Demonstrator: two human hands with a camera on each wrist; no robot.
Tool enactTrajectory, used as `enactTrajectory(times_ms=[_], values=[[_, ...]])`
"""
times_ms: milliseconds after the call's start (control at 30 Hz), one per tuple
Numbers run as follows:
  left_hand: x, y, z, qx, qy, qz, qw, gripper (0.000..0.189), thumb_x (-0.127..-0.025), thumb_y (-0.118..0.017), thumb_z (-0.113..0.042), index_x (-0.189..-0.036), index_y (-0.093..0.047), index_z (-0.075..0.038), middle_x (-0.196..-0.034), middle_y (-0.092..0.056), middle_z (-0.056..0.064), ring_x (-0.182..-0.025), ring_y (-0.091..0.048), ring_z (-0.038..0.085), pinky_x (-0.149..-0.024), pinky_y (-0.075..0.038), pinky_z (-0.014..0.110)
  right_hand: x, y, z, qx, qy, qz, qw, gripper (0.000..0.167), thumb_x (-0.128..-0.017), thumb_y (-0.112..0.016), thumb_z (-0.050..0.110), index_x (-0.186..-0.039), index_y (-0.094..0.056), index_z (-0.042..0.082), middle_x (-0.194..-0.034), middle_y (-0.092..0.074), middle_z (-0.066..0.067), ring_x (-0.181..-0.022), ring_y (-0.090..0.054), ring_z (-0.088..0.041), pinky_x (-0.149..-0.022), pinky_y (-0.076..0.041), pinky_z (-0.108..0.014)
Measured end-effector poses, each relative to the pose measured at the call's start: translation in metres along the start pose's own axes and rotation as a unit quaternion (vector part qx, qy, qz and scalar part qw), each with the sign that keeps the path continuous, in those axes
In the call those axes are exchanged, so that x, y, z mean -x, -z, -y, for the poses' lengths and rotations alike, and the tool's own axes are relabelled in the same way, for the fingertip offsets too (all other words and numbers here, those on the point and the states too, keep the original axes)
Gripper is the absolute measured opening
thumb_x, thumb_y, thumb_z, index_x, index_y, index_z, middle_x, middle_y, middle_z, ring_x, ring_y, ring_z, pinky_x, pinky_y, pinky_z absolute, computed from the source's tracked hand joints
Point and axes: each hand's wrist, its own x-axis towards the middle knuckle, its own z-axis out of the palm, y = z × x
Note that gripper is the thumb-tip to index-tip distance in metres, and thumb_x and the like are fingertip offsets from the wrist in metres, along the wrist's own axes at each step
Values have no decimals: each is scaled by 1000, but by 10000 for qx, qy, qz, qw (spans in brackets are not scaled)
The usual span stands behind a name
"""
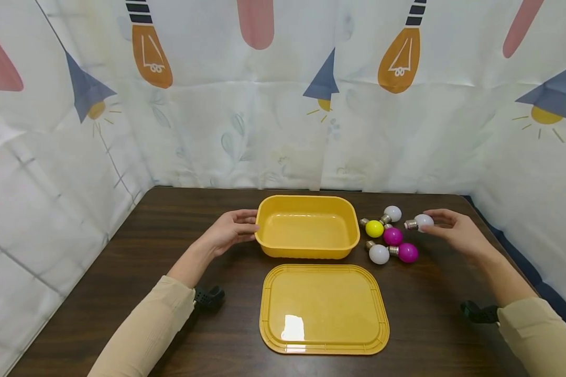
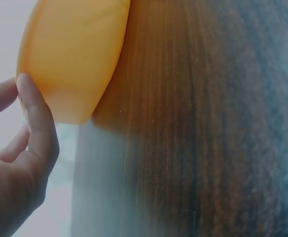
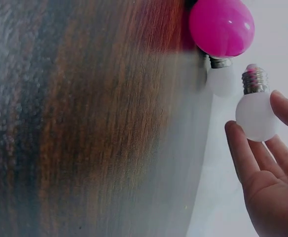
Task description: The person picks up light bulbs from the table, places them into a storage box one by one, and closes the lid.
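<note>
My right hand (image 1: 459, 233) holds a white light bulb (image 1: 425, 223) by its round globe between thumb and fingers, its metal screw base pointing left. In the right wrist view the bulb (image 3: 256, 117) appears with its base up. Just left of it lie a yellow bulb (image 1: 374, 229), a white bulb (image 1: 393, 212), another white one (image 1: 379, 255) and two magenta bulbs (image 1: 407, 253). My left hand (image 1: 228, 230) pinches the left rim of a yellow plastic container (image 1: 306, 238). Its thumb and fingertips show at the container's edge (image 2: 70, 64) in the left wrist view.
A flat yellow lid (image 1: 325, 303) lies in front of the container on the dark wooden table (image 1: 207, 340). Behind the table hangs a white curtain (image 1: 273, 136) printed with lamps and bulbs.
</note>
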Motion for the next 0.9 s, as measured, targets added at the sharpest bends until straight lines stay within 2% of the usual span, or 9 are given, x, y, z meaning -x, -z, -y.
enactTrajectory(times_ms=[200,367,567,900], values=[[0,1,0,37,8,-35,10000,54,-101,-64,0,-151,-44,2,-133,-56,24,-107,-66,29,-87,-59,32,0,0,3,26,63,-157,9999,72,-100,-67,47,-148,-45,-2,-144,-49,-29,-133,-45,-46,-105,-39,-67],[2,0,1,57,-13,-34,10000,55,-101,-65,-1,-151,-44,3,-129,-57,22,-102,-68,26,-87,-59,32,-1,0,8,75,99,-191,9997,72,-99,-67,49,-147,-46,1,-144,-49,-28,-133,-45,-46,-104,-40,-66],[3,0,3,112,23,-36,9999,55,-100,-66,-2,-151,-45,2,-127,-59,18,-99,-69,21,-87,-59,32,-1,-3,11,69,117,-199,9997,71,-99,-67,49,-146,-47,0,-142,-50,-28,-131,-47,-46,-105,-39,-67],[1,-1,1,137,-35,-17,9999,55,-99,-67,-1,-150,-46,2,-129,-59,20,-98,-69,22,-86,-59,32,-2,-5,17,-53,160,-163,9997,71,-98,-67,49,-147,-46,2,-142,-51,-25,-129,-49,-44,-107,-38,-68]])
